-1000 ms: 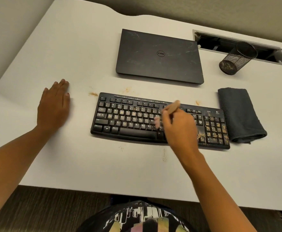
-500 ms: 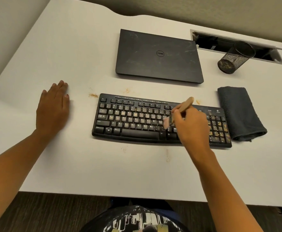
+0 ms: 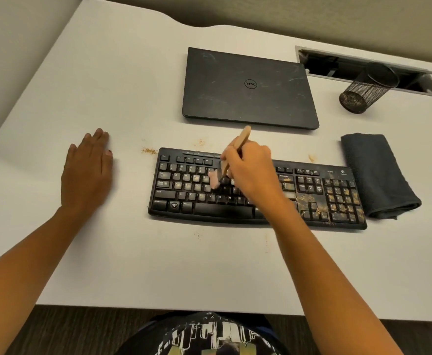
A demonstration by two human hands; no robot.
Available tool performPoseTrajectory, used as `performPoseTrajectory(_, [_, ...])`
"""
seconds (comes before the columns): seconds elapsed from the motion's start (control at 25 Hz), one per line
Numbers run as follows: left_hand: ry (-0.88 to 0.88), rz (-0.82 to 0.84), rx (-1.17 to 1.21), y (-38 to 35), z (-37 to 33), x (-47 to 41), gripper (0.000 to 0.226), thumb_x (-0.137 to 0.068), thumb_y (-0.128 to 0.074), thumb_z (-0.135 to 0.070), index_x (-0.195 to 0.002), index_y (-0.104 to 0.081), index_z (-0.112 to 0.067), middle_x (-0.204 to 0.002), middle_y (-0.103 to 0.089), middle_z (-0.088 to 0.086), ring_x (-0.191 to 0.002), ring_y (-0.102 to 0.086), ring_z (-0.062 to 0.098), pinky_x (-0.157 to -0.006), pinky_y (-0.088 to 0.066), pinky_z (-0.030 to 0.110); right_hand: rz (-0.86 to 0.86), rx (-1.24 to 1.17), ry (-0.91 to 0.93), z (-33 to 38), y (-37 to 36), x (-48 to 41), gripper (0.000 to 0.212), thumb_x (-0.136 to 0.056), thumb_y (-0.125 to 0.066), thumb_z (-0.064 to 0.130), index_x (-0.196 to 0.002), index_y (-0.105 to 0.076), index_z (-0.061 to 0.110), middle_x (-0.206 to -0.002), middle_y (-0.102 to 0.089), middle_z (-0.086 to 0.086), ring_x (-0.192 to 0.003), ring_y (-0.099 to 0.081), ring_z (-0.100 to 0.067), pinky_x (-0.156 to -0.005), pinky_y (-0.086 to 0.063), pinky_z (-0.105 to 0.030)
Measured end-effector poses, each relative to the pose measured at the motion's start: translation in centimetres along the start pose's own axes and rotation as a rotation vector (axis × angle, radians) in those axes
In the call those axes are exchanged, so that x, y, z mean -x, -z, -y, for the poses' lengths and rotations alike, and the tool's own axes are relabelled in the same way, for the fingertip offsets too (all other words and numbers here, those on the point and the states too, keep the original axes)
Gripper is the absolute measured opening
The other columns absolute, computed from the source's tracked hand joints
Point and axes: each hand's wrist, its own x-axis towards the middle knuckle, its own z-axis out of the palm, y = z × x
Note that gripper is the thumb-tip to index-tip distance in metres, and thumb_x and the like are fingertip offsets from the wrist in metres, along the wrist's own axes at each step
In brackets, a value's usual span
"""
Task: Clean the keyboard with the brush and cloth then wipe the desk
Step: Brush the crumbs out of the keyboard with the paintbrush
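closed laptop [image 3: 248, 88] behind keyboard [image 3: 184, 190], cloth [image 3: 378, 175] perhaps touching

The right hand [image 3: 253, 172] has moved left along the keyboard [image 3: 184, 193]. A second ago it was over the middle keys. Half a second ago it had swung right, close to the number pad. Now it is over the centre. The brush [image 3: 241, 139] has gone with it, and its blurred bristles [image 3: 213, 179] now meet the letter keys left of centre instead of those at the middle. The handle end, which was over the keyboard's top row, now shows just in front of the laptop's [image 3: 248, 85] near edge. The crumb-speckled keys [image 3: 309, 198] around the arrows have come out from under the hand.
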Motion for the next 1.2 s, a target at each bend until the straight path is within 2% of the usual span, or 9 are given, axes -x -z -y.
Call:
performPoseTrajectory(0.12, [0.01,0.006,0.001,0.0,0.1,0.0,0.044,-0.105,-0.033,-0.019,-0.147,-0.04,-0.011,-0.155,-0.036,0.006,-0.145,-0.028,0.025,-0.12,-0.011,0.04,-0.09,-0.032,-0.005,0.1,0.9,-0.7,0.034,-0.101,-0.043,0.023,-0.087,-0.066,0.002,-0.07,-0.064,-0.01,-0.06,-0.062,-0.025,-0.054,-0.055,-0.037])
performPoseTrajectory(0.28, [0.007,0.016,0.006,0.1,-0.1,0.0,0.045,-0.104,-0.032,-0.021,-0.148,-0.039,-0.011,-0.156,-0.035,0.007,-0.146,-0.027,0.025,-0.12,-0.011,0.04,-0.002,-0.006,0.011,0.0,0.2,-0.5,0.034,-0.1,-0.045,0.023,-0.084,-0.065,0.0,-0.069,-0.065,-0.015,-0.064,-0.063,-0.035,-0.057,-0.053,-0.049])
performPoseTrajectory(0.48, [0.034,0.024,0.027,0.2,-0.3,0.1,0.044,-0.105,-0.034,-0.019,-0.148,-0.038,-0.011,-0.156,-0.034,0.006,-0.146,-0.025,0.023,-0.12,-0.009,0.038,-0.073,0.089,0.037,-0.2,-0.2,-0.1,0.037,-0.101,-0.042,0.028,-0.08,-0.064,0.006,-0.064,-0.064,-0.003,-0.05,-0.055,-0.013,-0.048,-0.048,-0.027])
performPoseTrajectory(0.64, [0.09,0.042,0.111,0.5,-1.2,0.8,0.049,-0.103,-0.026,-0.028,-0.148,-0.039,-0.013,-0.156,-0.035,0.004,-0.147,-0.023,0.021,-0.121,-0.006,0.036,-0.083,0.1,-0.056,-0.1,0.9,-1.2,0.038,-0.099,-0.042,0.03,-0.081,-0.066,0.007,-0.066,-0.064,-0.002,-0.06,-0.064,-0.022,-0.059,-0.056,-0.041])
performPoseTrajectory(0.76, [0.1,0.058,0.26,0.8,-3.9,2.9,0.053,-0.101,-0.023,-0.031,-0.149,-0.037,-0.015,-0.154,-0.039,0.002,-0.146,-0.026,0.018,-0.122,-0.003,0.036,-0.039,0.084,0.004,0.3,0.6,-1.6,0.04,-0.102,-0.039,0.034,-0.091,-0.067,0.008,-0.073,-0.067,-0.007,-0.055,-0.058,-0.019,-0.056,-0.053,-0.04])
performPoseTrajectory(0.88, [0.016,0.101,0.214,0.7,-5.7,5.0,0.054,-0.1,-0.025,-0.033,-0.15,-0.034,-0.016,-0.155,-0.037,0.0,-0.146,-0.026,0.017,-0.123,-0.002,0.039,0.094,0.077,-0.014,0.3,0.2,-1.3,0.04,-0.102,-0.039,0.029,-0.08,-0.068,0.01,-0.07,-0.067,-0.006,-0.057,-0.061,-0.021,-0.059,-0.055,-0.042])
performPoseTrajectory(0.96, [0.006,0.144,0.135,0.4,-5.9,5.6,0.057,-0.099,-0.024,-0.037,-0.152,-0.032,-0.016,-0.158,-0.029,-0.001,-0.148,-0.02,0.017,-0.123,-0.003,0.039,0.11,0.021,-0.023,0.4,0.2,-1.2,0.041,-0.101,-0.039,0.028,-0.075,-0.067,0.012,-0.067,-0.066,-0.002,-0.055,-0.061,-0.019,-0.059,-0.055,-0.039])
performPoseTrajectory(1.08, [-0.032,0.179,-0.011,0.1,-6.1,5.8,0.06,-0.099,-0.021,-0.039,-0.154,-0.027,-0.016,-0.161,-0.021,0.0,-0.15,-0.015,0.02,-0.121,-0.004,0.043,0.022,0.024,0.071,1.1,-1.2,-0.7,0.039,-0.103,-0.037,0.032,-0.09,-0.065,0.009,-0.069,-0.065,-0.001,-0.054,-0.059,-0.014,-0.055,-0.051,-0.033])
performPoseTrajectory(1.2, [-0.045,0.205,-0.062,0.0,-6.2,5.8,0.061,-0.1,-0.018,-0.041,-0.155,-0.023,-0.017,-0.162,-0.017,0.0,-0.15,-0.012,0.02,-0.121,-0.004,0.045,0.128,0.129,0.064,1.9,-2.2,-0.5,0.037,-0.103,-0.034,0.03,-0.089,-0.062,0.009,-0.064,-0.063,0.001,-0.046,-0.053,-0.007,-0.048,-0.045,-0.025])
